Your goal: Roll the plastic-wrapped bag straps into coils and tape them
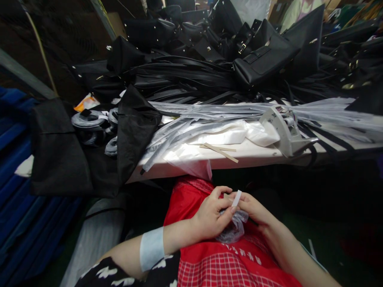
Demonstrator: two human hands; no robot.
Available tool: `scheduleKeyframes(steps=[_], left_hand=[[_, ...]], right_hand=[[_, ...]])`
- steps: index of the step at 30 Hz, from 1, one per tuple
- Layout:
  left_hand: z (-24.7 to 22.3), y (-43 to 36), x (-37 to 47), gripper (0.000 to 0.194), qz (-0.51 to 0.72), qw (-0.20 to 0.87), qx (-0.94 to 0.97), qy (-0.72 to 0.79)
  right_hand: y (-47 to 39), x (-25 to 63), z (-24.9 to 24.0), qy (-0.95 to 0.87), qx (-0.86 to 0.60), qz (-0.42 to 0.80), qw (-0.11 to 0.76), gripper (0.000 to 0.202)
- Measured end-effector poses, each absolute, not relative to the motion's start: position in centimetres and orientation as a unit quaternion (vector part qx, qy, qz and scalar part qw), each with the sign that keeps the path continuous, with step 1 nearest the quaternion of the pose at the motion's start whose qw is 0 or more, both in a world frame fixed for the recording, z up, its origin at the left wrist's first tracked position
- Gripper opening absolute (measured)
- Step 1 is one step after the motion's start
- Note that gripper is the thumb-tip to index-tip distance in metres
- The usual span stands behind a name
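My left hand (pixel 213 213) and my right hand (pixel 253 207) meet above my lap, fingers bent close together. A short white strip (pixel 237 198) stands up between them, its lower end pinched by my left thumb and fingers. Under the fingers hangs a crumpled bundle in clear plastic (pixel 233 231). My right hand's fingers are closed around the upper side of this bundle, partly hidden behind the strip. The red apron (pixel 191 203) lies beneath both hands.
A white table edge (pixel 167 169) runs ahead, bearing thin beige strips (pixel 221 152), plastic-sleeved straps (pixel 209 109) and a white tape dispenser (pixel 283 133). Black bags (pixel 266 56) pile up behind. A black sack (pixel 60 159) with wrapped coils (pixel 89 119) is at left.
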State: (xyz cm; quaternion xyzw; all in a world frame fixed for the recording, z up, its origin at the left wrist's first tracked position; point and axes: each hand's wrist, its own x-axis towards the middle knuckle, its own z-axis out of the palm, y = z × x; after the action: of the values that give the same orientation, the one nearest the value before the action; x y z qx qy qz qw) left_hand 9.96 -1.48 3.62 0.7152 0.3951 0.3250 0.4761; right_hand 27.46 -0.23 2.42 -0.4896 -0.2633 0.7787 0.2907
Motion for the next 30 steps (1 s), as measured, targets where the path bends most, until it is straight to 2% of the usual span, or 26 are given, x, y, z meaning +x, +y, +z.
scheduleKeyframes(steps=[4, 8, 11, 13, 18, 21, 25, 30], left_hand=[[3.5, -1.2, 10.0, 0.025, 0.343, 0.498, 0.681, 0.412], [3.1, -0.6, 10.2, 0.026, 0.344, 0.562, 0.617, 0.431], [2.9, -0.4, 10.6, 0.030, 0.306, 0.630, 0.557, 0.447], [2.8, -0.4, 10.9, 0.032, 0.294, 0.663, 0.517, 0.454], [3.2, -0.8, 11.2, 0.030, 0.310, 0.689, 0.448, 0.478], [3.8, -1.2, 11.2, 0.025, 0.326, 0.681, 0.452, 0.475], [4.3, -1.7, 11.2, 0.022, 0.353, 0.680, 0.460, 0.450], [4.2, -1.8, 11.3, 0.023, 0.323, 0.672, 0.505, 0.435]], right_hand=[[0.0, 27.3, 2.7, -0.299, -0.504, 0.739, 0.331, 0.035], [-0.2, 27.8, 3.1, -0.436, -0.545, 0.618, 0.363, 0.031], [-0.4, 28.2, 3.4, -0.553, -0.548, 0.517, 0.356, 0.025], [-0.4, 28.5, 3.5, -0.600, -0.534, 0.492, 0.336, 0.023], [0.4, 29.1, 4.2, -0.571, -0.491, 0.596, 0.278, 0.026], [0.7, 29.4, 4.9, -0.516, -0.468, 0.663, 0.274, 0.033], [0.7, 29.6, 5.2, -0.484, -0.473, 0.690, 0.255, 0.026], [0.6, 29.9, 4.8, -0.461, -0.491, 0.701, 0.236, 0.023]])
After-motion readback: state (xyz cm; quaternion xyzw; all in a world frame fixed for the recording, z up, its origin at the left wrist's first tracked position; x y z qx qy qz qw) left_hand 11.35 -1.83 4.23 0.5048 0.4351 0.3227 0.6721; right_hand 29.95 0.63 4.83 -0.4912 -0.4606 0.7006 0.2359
